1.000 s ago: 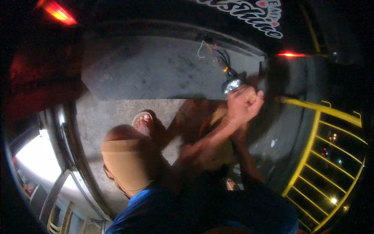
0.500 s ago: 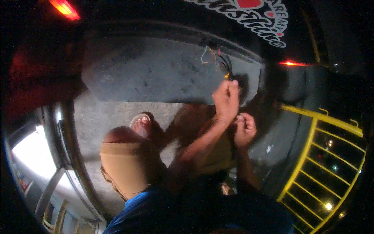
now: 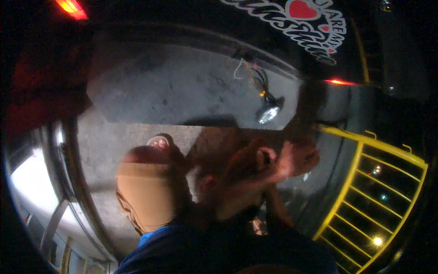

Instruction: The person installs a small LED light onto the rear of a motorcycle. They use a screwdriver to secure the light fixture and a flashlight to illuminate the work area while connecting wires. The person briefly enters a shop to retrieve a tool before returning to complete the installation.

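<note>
A small round lamp (image 3: 269, 114) with a shiny clear face rests on the right end of a grey flat panel (image 3: 182, 86). Dark cables (image 3: 261, 80) run up from it, with a yellow tie or connector around them and thin loose wires at the top. Neither hand touches the lamp. My left hand (image 3: 299, 159) reaches across to the right, below the lamp; motion smears its fingers. Behind my left forearm, my right hand (image 3: 267, 158) is curled around something dark that I cannot make out.
Red lights (image 3: 340, 82) glow on a dark vehicle body with a heart sticker (image 3: 302, 9) above the panel. A yellow railing (image 3: 353, 182) stands to the right. My bent knee (image 3: 153, 192) and sandalled foot are over the concrete floor (image 3: 105, 150); a bright opening lies left.
My left hand has let go of the lamp's cable end and moved down and right, across my right arm. The lamp now shows on the panel. My right hand has shifted left.
</note>
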The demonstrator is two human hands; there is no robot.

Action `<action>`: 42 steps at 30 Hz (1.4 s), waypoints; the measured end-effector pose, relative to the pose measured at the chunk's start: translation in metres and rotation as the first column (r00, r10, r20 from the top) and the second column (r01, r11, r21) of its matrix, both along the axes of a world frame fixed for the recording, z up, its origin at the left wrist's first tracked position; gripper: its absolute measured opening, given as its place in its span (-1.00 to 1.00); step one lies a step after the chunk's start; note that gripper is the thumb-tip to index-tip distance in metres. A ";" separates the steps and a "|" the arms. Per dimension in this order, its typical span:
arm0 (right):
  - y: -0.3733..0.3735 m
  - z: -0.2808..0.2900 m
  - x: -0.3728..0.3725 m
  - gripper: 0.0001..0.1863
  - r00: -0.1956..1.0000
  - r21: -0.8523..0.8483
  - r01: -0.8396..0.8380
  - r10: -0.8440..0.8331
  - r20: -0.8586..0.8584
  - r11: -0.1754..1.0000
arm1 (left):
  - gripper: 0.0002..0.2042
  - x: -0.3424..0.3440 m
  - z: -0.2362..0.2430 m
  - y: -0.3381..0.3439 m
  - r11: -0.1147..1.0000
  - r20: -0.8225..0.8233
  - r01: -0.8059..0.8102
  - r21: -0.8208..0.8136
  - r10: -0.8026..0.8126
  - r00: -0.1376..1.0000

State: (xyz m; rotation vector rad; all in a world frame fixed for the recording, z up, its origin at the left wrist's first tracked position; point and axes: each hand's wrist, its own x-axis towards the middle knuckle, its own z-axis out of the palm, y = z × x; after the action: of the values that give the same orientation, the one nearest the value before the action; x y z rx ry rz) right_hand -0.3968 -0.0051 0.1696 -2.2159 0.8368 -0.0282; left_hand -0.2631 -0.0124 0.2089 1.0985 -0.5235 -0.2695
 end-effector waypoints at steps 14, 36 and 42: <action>0.049 0.131 -0.062 -0.73 0.966 0.119 -0.047 0.076 -0.249 0.992 | -0.77 -0.051 0.168 0.062 0.888 -0.380 0.460 -0.009 -0.429 0.820; 0.121 0.446 -0.220 -0.62 0.944 0.143 0.008 0.039 -0.328 0.990 | -0.53 -0.100 0.464 0.296 0.302 -0.113 0.448 0.841 -0.713 0.692; 0.153 0.445 -0.235 -0.53 0.926 0.199 0.320 -0.261 -0.271 0.926 | -0.52 -0.078 0.503 0.303 0.385 0.076 0.525 0.759 -0.854 0.515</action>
State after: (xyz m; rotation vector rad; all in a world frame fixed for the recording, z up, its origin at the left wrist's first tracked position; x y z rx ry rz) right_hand -0.6319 0.1479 0.6144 -1.8735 1.2343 0.1928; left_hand -0.3415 0.2907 0.7120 1.5923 -1.4607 -1.0727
